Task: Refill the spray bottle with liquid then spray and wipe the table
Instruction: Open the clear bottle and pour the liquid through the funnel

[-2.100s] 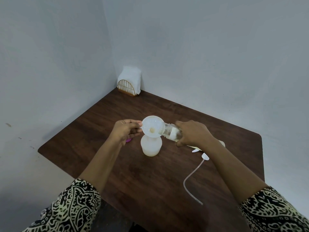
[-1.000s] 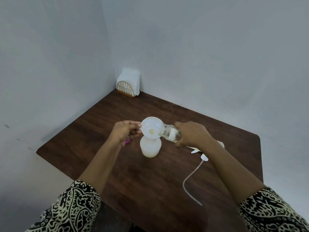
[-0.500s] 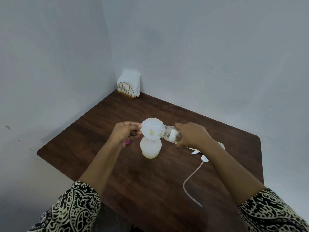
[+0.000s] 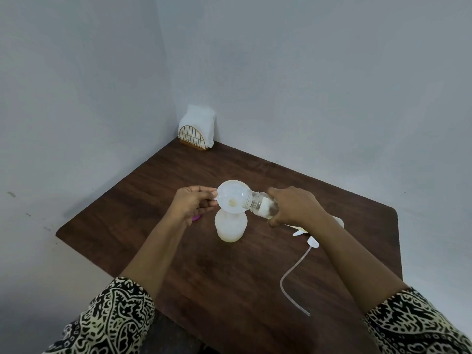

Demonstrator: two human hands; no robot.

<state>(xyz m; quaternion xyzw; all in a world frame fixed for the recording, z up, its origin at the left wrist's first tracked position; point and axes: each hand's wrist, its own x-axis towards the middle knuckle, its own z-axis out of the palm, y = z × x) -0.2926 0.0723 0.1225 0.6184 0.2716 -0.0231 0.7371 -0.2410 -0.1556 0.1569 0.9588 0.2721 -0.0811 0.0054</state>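
Spray bottle [image 4: 230, 228]: one; funnel [image 4: 233, 197]: one; hands: two.

We've only got one view here: a wide-angle head cam looking forward and down over the counter [image 4: 255, 290] toward the wall corner, close enough that both forearms fill the bottom.

The right hand [image 4: 293, 209] covers most of the clear bottle [image 4: 260, 206], so its base is hidden. The right forearm hides much of the spray head [image 4: 313, 242] on the counter [image 4: 255, 290]. A small pink thing [image 4: 196, 218], possibly a cap, peeks from under the left hand [image 4: 194, 203]. Both patterned sleeves [image 4: 115, 320] are cut off by the lower edge.
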